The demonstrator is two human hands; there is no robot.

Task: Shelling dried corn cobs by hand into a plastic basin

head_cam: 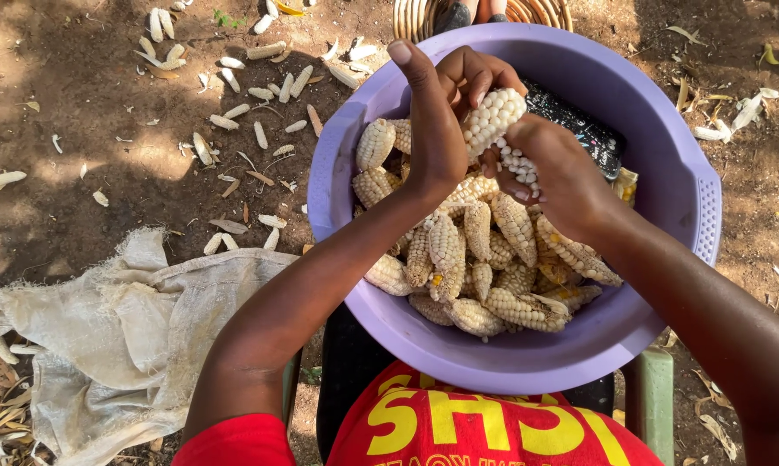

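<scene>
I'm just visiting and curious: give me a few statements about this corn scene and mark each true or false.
1. Both hands hold one white corn cob above the basin. True.
2. The basin is green. False: it is purple.
3. Bare cobs lie scattered on the dirt beside the basin. True.
4. The left hand rests on the sack. False: it grips the cob; the sack lies apart on the ground.
5. The basin holds only loose kernels. False: whole cobs fill it.
</scene>
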